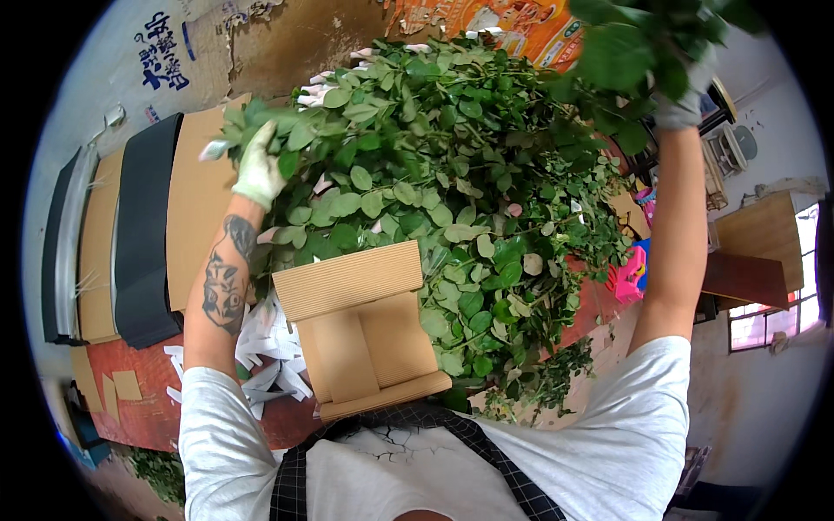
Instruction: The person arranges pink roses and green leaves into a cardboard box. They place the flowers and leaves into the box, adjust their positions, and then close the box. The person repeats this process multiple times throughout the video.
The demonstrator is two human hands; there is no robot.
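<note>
A big heap of leafy green cut stems (469, 165), apparently roses, covers the table before me. White and pale pink wrapped tips (317, 91) stick out along its left and far sides. My left hand (261, 169), in a pale glove, is closed round a leafy stem at the heap's left edge, beside a whitish wrapped tip (213, 150). At the far right my right hand (682, 100), in a grey glove, is raised and closed on leafy stems (617, 61). Leaves partly hide its fingers. Close to my body stands a corrugated cardboard holder (347, 321).
Cardboard and dark sheets (148, 226) stand upright at left. White paper strips (269, 347) and small cardboard pieces (126, 385) lie on the red table (161, 417). A pink plastic object (630, 276) sits right of the heap. An orange printed sheet (512, 26) is behind it.
</note>
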